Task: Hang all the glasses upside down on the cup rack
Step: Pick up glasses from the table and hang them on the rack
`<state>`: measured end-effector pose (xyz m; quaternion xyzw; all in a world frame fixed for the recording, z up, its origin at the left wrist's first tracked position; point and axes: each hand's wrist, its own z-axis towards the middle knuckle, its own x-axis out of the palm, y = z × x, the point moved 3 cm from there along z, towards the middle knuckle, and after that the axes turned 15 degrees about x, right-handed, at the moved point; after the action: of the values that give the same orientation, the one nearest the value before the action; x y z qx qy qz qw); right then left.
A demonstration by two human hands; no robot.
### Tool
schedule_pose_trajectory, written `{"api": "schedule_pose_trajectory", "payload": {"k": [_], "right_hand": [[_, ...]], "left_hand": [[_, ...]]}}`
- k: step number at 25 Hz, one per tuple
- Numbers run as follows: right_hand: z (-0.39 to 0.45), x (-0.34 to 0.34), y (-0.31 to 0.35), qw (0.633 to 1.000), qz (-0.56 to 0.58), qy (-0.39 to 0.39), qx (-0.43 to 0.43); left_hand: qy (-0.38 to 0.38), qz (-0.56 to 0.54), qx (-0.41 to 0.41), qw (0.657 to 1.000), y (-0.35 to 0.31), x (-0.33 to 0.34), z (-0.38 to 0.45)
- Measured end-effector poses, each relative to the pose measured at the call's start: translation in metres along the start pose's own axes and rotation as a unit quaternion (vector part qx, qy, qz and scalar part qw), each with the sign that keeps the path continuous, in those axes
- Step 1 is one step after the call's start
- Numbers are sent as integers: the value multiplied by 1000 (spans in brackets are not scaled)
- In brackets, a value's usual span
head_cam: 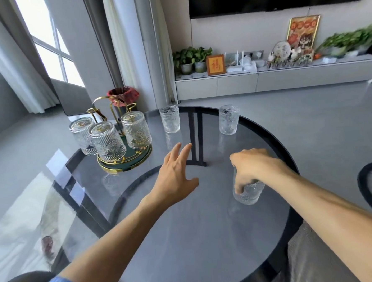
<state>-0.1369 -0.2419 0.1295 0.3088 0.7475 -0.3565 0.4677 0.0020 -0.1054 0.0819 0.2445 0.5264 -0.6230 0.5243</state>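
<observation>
Gripping a glass (249, 190) from above at near right, the right hand (253, 166) could let it slip; the left hand (175, 174) hovers spread and empty, near the rack (125, 159) at far left.

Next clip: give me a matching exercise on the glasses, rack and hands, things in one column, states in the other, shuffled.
Things
1. right hand
2. left hand
3. cup rack
4. glass at the far edge

States
A. open, holds nothing
B. stands upright on the table, untouched
C. holds three glasses upside down
D. fingers grip a glass from above

Pairs: 1-D, 2-A, 3-C, 4-B
</observation>
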Motion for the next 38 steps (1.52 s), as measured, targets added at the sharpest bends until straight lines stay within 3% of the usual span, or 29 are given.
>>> {"api": "schedule_pose_trajectory", "payload": {"k": [2, 4, 6, 8, 12, 15, 17, 20, 23, 26, 28, 30, 31, 34, 38], "right_hand": [[0, -4, 6, 993, 114, 8, -16], [-1, -13, 22, 955, 292, 37, -37], [-6, -23, 45, 873, 476, 95, -58], [-10, -33, 67, 792, 588, 147, -74], [-15, -54, 105, 671, 689, 240, -132], [-15, -68, 125, 636, 685, 293, -200], [-10, -83, 134, 645, 662, 296, -240], [-2, -115, 148, 669, 634, 234, -307], [7, -137, 168, 658, 652, 167, -338], [18, -157, 195, 665, 638, 185, -342], [30, -175, 215, 706, 634, 85, -304], [44, -187, 232, 794, 525, -137, -275], [47, -185, 244, 825, 442, -199, -291], [61, -162, 276, 879, 283, -213, -321], [64, -159, 280, 877, 269, -276, -287]], "left_hand": [[-28, -47, -22, 998, 9, -7, -8], [-68, -182, -100, 976, 20, -14, -18], [-107, -349, -168, 915, 25, -22, -23], [-167, -419, -200, 870, 30, -39, -26], [-259, -506, -198, 799, 47, -100, -28], [-269, -462, -167, 828, 50, -137, -29], [-283, -419, -159, 848, 53, -159, -21], [-269, -421, -156, 852, 63, -185, -7], [-220, -453, -182, 844, 80, -193, -2], [-291, -459, -213, 812, 107, -210, -2], [-374, -458, -210, 778, 130, -230, -1], [-453, -428, -192, 759, 155, -250, 0], [-486, -402, -183, 754, 167, -259, -1], [-519, -308, -175, 778, 200, -275, 3], [-477, -210, -173, 836, 220, -266, 25]]}}
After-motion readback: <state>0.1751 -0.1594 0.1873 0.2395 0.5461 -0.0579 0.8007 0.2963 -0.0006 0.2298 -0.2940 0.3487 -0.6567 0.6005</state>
